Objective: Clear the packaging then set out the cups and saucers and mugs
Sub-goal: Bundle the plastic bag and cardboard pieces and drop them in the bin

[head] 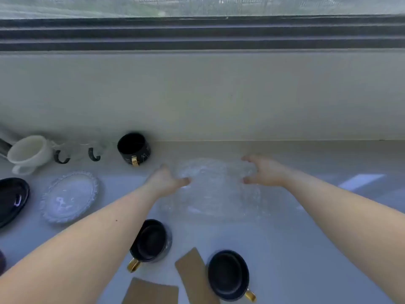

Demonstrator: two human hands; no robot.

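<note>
A clear sheet of bubble wrap lies on the pale counter between my hands. My left hand touches its left edge and my right hand its right edge, fingers spread; the frame is too blurred to show a firm grip. Three black mugs with gold handles stand around: one at the back, one under my left forearm, one near the front. At left are a white cup, two clear glass cups with dark handles, a clear glass saucer and a black saucer.
Two brown cardboard pieces lie at the front between the near mugs. A pale wall rises right behind the counter, with a dark window frame above. The counter's right side holds only a patch of reflected light.
</note>
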